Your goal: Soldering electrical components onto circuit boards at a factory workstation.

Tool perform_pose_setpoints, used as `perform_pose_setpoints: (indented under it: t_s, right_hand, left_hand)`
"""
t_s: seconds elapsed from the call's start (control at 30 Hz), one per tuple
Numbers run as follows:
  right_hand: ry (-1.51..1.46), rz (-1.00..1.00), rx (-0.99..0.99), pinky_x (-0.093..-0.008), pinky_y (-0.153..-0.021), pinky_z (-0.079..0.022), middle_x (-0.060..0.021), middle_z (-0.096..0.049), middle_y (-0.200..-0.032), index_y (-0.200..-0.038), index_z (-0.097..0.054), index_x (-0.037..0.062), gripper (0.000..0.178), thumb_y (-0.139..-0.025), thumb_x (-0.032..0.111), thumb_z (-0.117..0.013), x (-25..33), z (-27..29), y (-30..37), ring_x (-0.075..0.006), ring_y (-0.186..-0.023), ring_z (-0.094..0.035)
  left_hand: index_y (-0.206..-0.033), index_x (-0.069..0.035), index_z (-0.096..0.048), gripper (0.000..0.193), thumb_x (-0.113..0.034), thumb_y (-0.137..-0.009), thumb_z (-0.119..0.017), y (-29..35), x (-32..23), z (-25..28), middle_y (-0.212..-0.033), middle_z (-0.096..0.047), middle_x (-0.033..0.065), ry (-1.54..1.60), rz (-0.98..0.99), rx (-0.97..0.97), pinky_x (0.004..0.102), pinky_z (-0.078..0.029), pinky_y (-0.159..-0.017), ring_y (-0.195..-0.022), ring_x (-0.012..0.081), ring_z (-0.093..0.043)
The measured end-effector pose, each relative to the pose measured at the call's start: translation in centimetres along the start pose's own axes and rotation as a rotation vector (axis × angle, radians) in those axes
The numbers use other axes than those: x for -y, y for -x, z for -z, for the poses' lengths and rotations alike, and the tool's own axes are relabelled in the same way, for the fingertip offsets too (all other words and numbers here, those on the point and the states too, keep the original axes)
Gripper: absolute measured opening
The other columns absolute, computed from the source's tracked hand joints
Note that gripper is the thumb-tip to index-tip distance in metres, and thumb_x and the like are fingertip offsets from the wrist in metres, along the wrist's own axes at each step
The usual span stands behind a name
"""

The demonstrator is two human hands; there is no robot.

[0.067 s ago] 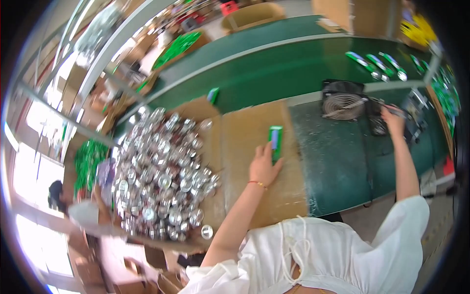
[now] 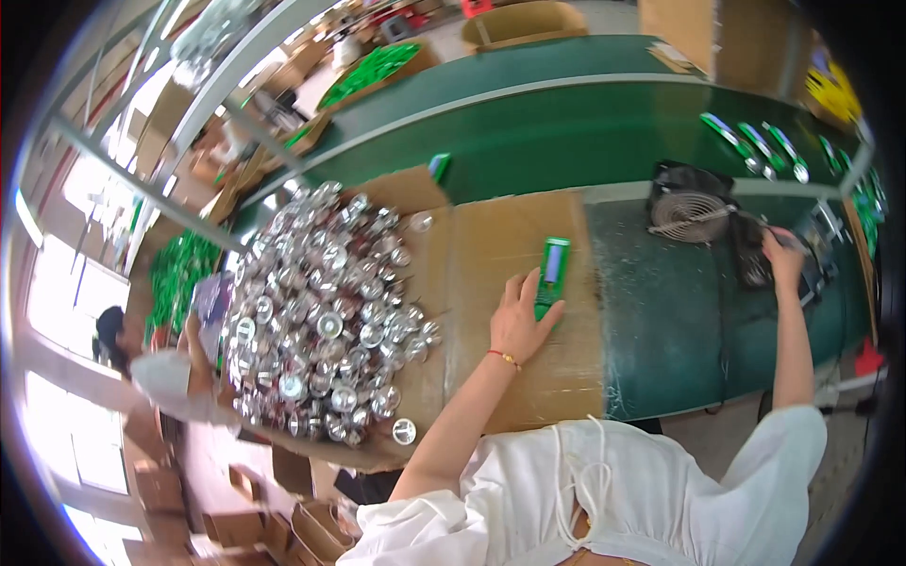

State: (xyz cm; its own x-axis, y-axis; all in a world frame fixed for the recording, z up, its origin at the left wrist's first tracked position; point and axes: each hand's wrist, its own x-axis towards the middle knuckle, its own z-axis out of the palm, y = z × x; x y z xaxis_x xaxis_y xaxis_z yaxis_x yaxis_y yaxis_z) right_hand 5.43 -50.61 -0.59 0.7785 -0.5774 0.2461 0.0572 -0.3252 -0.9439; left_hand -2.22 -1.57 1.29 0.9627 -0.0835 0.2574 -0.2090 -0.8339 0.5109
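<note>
Left hand [image 2: 522,325]: narrowed about the near end of a green case [image 2: 554,269], thumb on its right side, fingers on its left
Green case: just beyond the left hand's fingers, long side pointing away, a pale lilac strip on its face
Under the left hand: a brown cardboard sheet [image 2: 477,311]
Silvery round parts [image 2: 321,325]: a large heap to the left of the left hand
Right hand [image 2: 783,253]: fingers curled next to a dark block [image 2: 752,259]; cannot tell whether they grip anything
Fan [image 2: 694,217]: left of the right hand and slightly beyond it, round wire guard facing up
Green belt [image 2: 528,132]: beyond both hands
Silver-ended green pieces [image 2: 758,151]: on the green belt, beyond the right hand
</note>
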Motion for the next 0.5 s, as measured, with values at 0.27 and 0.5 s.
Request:
perform_pose_setpoints:
  t_s: [0.27,0.5]
  right_hand:
    - [0.145,-0.002,-0.024,-0.0197,-0.054,-0.036,0.0012,-0.050,-0.065,-0.079,-0.056,0.0041,0.014,-0.079,0.017,-0.061,0.6,-3.4,1.7,-0.0060,-0.058,-0.045]
    - [-0.067,-0.215,0.004,-0.0252,-0.071,-0.046,-0.0041,-0.058,-0.089,-0.093,-0.055,0.0066,0.019,-0.084,0.023,-0.057,0.4,-0.4,3.7,-0.0140,-0.084,-0.059]
  left_hand:
    - [-0.092,-0.009,-0.055,0.025,-0.021,-0.070,-0.060,-6.7,13.1,6.5,-0.090,-0.053,0.0097,-0.504,0.180,-0.297,0.0400,-0.045,-0.069,-0.085,0.0282,-0.053]
    - [-0.081,-0.010,-0.062,0.023,-0.029,-0.067,-0.062,-11.3,17.3,11.0,-0.089,-0.053,0.0045,-1.005,0.230,-0.221,0.0380,-0.036,-0.074,-0.090,0.0222,-0.048]
